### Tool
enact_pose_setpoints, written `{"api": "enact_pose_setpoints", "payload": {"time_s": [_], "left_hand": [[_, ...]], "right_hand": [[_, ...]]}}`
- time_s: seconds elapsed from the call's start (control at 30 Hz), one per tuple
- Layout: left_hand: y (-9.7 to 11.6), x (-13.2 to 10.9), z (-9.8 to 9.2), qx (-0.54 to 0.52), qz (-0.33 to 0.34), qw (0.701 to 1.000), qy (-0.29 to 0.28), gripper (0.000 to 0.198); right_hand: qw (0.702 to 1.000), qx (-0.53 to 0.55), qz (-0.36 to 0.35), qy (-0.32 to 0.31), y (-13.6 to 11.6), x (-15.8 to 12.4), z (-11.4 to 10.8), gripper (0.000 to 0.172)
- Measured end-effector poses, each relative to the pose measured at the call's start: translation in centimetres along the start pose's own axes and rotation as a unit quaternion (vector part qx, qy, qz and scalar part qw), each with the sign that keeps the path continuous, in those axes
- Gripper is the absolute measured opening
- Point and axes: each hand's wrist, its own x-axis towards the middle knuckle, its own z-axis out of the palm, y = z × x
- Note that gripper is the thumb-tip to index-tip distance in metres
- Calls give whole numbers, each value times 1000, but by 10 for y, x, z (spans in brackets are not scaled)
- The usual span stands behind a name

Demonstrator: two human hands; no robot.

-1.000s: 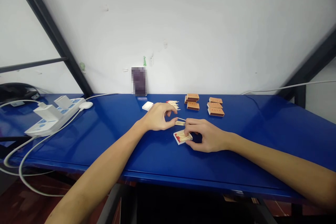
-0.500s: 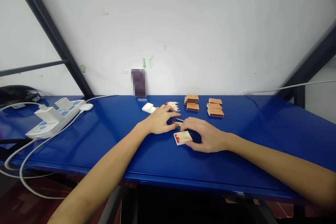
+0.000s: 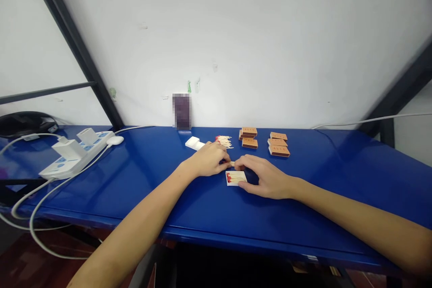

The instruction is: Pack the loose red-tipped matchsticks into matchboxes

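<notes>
Holding my left hand [image 3: 213,159] low over the tabletop [image 3: 189,202], I'm having its thumb and fingers nearly meet at the left end of a small bundle of matches [image 3: 232,164], though I can't tell whether they're gripping it. That bundle is lying between my hands, just on the far side of the open tray [image 3: 240,173]. My right hand [image 3: 265,175] is curving wide around the tray's right end, thumb at the near corner. Doing this well, I judge, is meaning evening up the sticks, pinching lightly, and not jolting the tray, where red heads are pointing left
</notes>
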Motion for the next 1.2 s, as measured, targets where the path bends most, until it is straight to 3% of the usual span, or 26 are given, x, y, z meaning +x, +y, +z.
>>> {"api": "enact_pose_setpoints", "payload": {"time_s": [0.17, 0.23, 0.53, 1.2], "left_hand": [[0, 1, 7, -61, -15, 998, 20, 14], [0, 2, 9, -80, -25, 996, 18, 12], [3, 2, 13, -116, -81, 990, 0, 13], [3, 3, 15, -69, -45, 996, 35, 21]], "right_hand": [[988, 57, 96, 110, 12, 5, 4, 15], [981, 61, 135, 125, 17, 9, 6, 17], [982, 17, 182, 54, 29, 17, 7, 17], [989, -17, 130, 65, 25, 19, 11, 7]]}}
